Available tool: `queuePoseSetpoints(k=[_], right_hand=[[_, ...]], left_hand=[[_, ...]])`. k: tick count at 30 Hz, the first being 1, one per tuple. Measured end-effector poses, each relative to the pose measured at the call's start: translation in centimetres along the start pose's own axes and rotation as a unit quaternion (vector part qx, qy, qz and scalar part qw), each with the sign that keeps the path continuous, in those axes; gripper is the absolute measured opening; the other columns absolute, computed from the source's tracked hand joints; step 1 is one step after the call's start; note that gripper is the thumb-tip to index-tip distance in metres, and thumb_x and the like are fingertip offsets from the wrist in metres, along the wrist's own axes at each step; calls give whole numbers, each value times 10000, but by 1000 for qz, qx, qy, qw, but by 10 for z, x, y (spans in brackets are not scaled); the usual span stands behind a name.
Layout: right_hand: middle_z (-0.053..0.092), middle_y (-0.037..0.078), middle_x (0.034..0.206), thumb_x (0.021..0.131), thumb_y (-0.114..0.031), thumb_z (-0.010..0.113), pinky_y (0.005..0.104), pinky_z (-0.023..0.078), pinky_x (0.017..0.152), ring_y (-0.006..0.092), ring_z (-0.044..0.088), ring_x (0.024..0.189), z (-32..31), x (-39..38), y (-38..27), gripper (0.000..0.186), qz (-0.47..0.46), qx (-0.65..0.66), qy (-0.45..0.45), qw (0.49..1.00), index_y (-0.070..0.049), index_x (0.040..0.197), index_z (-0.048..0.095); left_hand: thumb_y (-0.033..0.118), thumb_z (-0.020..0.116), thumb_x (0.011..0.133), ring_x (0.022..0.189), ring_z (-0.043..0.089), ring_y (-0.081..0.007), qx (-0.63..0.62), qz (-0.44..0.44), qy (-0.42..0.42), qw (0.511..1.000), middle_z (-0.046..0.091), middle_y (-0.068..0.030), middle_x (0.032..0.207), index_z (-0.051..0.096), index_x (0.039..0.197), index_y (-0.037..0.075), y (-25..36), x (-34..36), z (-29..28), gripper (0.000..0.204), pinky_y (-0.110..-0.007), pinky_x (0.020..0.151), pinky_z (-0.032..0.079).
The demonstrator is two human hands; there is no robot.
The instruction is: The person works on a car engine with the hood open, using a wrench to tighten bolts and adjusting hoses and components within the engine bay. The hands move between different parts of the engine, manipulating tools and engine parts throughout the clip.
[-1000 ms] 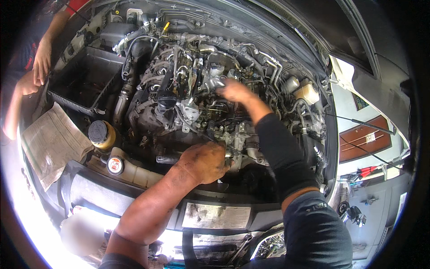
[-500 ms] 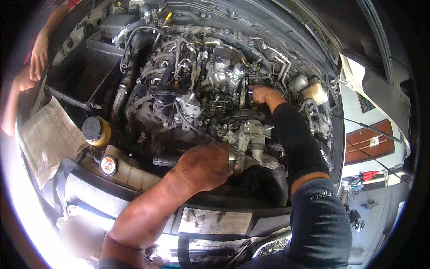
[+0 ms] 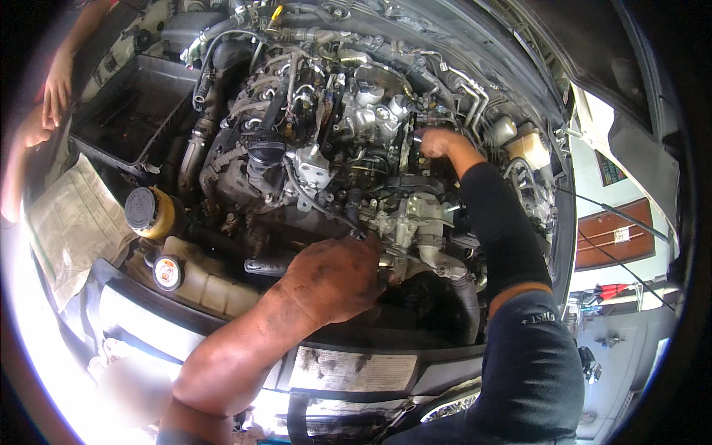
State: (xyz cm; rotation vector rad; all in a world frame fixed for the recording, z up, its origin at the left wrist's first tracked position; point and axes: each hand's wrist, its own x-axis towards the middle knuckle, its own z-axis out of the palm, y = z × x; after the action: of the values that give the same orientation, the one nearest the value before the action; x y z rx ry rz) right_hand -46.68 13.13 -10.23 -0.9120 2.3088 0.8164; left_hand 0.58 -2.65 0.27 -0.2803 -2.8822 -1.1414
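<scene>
My left hand [image 3: 330,278], smudged with dark grime, is closed in a fist at the front of the engine [image 3: 315,174]. Beside its knuckles shows a short shiny metal piece [image 3: 386,261], and a black rounded bar [image 3: 267,265] sticks out on its wrist side. Whether the fist holds either of them is hidden. Farther back and to the right, my right hand [image 3: 443,142] reaches in from a black sleeve, its fingers pinched together against the engine's right side. A small bright metal end [image 3: 418,139] shows at those fingertips; what it belongs to cannot be made out.
An open black airbox [image 3: 133,152] lies at the left, with a yellowish capped reservoir [image 3: 153,213] and a pale coolant tank [image 3: 211,285] nearer. Another person's hands [image 3: 55,96] rest at the left edge. A thin prop rod [image 3: 615,211] crosses the right side.
The view has shifted slightly, so the engine bay's left side sits a little farther left. Both my hands keep almost the same places and grips.
</scene>
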Motion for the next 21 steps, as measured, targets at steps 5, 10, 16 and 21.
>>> queuePoseSetpoints(k=[5,10,16,21], right_hand=[[731,246,1173,784,-127,598,439,569,839,354,717,979,1,-28,-7,440,3,79,111,991,3,1173,756],[744,253,1145,768,-145,619,471,577,857,363,747,1009,-14,-14,-13,380,20,23,35,999,44,1065,766],[724,223,1088,831,-162,624,513,540,822,375,693,925,-1,30,-12,303,-46,-58,-29,997,41,1033,721],[714,244,1173,836,-144,608,520,547,849,387,707,1004,-10,8,-11,319,27,13,4,1000,48,1063,726]], left_hand=[[436,713,951,911,725,-406,-7,-8,-12,1000,722,-226,981,617,1221,10,4,2,3,514,-503,779,594],[431,722,947,883,720,-411,-35,1,31,999,713,-216,950,626,1177,12,-1,-3,4,487,-504,760,589],[412,700,965,883,716,-418,-32,-13,3,999,712,-215,927,632,1147,9,-1,-1,2,447,-514,761,587],[416,679,975,901,721,-412,-25,-50,-40,998,718,-220,940,635,1150,7,6,4,-4,447,-511,764,589]])
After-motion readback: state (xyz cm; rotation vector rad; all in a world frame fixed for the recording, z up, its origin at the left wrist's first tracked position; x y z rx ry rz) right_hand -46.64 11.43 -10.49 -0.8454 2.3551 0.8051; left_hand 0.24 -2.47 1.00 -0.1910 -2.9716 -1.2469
